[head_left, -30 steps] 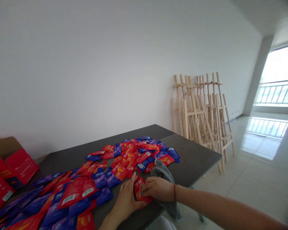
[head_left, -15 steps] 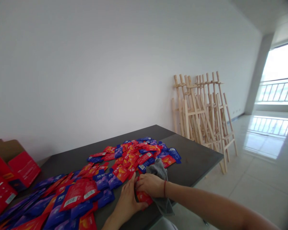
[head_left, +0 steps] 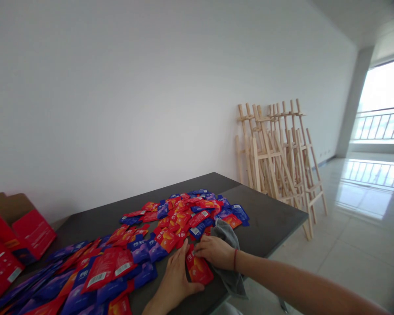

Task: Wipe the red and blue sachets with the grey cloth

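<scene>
A red and orange packet (head_left: pixel 199 267) lies flat near the front edge of the dark table (head_left: pixel 265 214). My left hand (head_left: pixel 175 276) rests to its left with fingers stretched out, the thumb apart and at the packet's lower left edge. At the packet's upper right is my right hand (head_left: pixel 216 252), fingers bent, with a grey cloth (head_left: pixel 230 240) bunched under and behind it. The cloth hangs over the table edge below the wrist. How the right fingers grip it is partly hidden. Beyond both hands spreads a pile of red and blue packets (head_left: pixel 180 214).
More red and blue packets (head_left: pixel 108 269) overlap in rows at the front left. Opened red cardboard boxes (head_left: pixel 34 229) stand at the far left. Wooden easels (head_left: pixel 276 153) lean against the white wall past the table's right end, above a shiny tiled floor (head_left: pixel 341 232).
My right hand has slid to the right along with the grey cloth, uncovering more of the red packet. My left hand stays almost in place beside it.
</scene>
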